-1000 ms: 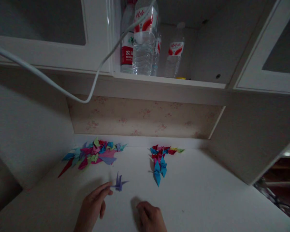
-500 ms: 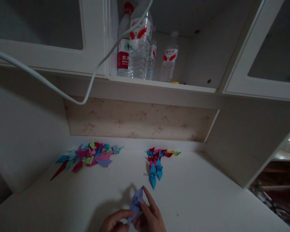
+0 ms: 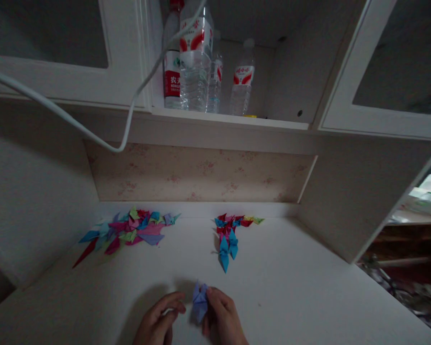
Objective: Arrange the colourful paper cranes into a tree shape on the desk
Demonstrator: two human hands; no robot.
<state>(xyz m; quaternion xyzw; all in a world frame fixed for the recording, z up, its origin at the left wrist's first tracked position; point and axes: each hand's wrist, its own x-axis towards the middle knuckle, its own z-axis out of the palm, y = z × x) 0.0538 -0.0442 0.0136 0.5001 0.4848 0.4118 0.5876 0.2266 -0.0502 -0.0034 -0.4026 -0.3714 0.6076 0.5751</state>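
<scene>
A purple paper crane (image 3: 200, 304) is pinched at its right side by my right hand (image 3: 221, 316), just above the white tabletop (image 3: 280, 297). To the left of it, my left hand (image 3: 161, 317) is apart from the crane, its fingers loosely curved and holding nothing. Toward the back left lies a heap of colourful folded paper cranes (image 3: 129, 229). A smaller group of cranes (image 3: 230, 227) in red, pink, blue and yellow-green sits at the back, with two blue ones (image 3: 224, 255) at its near end.
Overhead, a white cabinet shelf (image 3: 230, 120) holds several plastic water bottles (image 3: 196, 62). A white cable (image 3: 75, 122) hangs across the upper left. Side panels (image 3: 330, 191) and a flowered back wall (image 3: 201, 172) enclose the tabletop.
The purple crane has passed from my left hand to my right. Both hands met around it half a second ago, and my left hand has since drawn off to the left.
</scene>
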